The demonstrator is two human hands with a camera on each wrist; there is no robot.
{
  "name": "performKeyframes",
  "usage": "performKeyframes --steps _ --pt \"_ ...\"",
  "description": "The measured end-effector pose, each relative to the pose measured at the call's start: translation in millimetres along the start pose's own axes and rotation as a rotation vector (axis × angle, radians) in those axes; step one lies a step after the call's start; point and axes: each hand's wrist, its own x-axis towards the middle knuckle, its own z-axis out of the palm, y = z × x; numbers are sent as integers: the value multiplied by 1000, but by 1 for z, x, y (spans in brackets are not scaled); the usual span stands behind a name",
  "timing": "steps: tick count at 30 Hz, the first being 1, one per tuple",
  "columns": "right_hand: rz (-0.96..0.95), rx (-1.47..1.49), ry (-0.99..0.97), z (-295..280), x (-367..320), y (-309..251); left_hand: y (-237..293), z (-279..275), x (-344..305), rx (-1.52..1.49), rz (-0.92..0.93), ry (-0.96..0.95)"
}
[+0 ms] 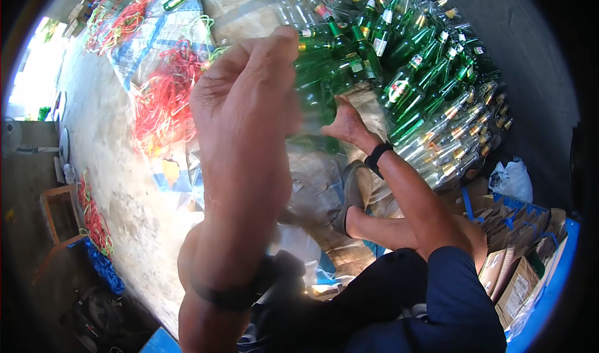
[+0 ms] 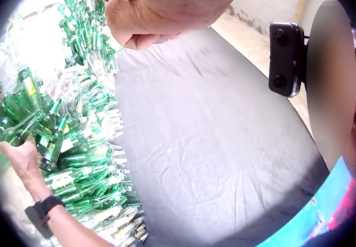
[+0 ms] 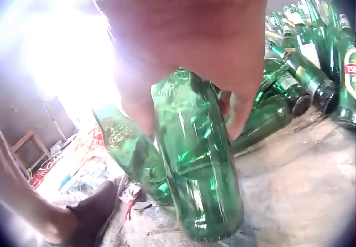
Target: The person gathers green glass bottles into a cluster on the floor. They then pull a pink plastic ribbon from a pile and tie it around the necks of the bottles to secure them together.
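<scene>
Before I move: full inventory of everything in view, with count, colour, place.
Green glass bottles: many, green, upper right
Clear glass bottles: many, clear, beside the green
Tangled plastic string heaps: three, mostly red, left
Woven plastic sheeting: blue-and-white, upper left, count unclear
Smooth fabric sheet: one, grey, beside bottles
Wooden frame: one, brown, far left
Plastic bag: one, white, right
Folded cardboard: several, brown, lower right
Wristbands: two, black, on wrists
Left hand: one, bare, raised, curled
Right hand: one, bare, grip on green bottle
</scene>
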Motion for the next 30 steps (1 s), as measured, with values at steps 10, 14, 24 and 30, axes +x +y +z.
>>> performKeyframes --steps 10,14,24,30 --pt "-251 7 99 53 6 6 6 -13 -3 -116 -22 17" --pt "-255 42 114 55 2 -1 8 -15 -5 -92 -14 35" --pt "-329 122 148 83 11 45 14 -20 -6 -81 -45 35" --pt "-345 83 111 92 9 56 13 -13 -10 -97 -58 56"
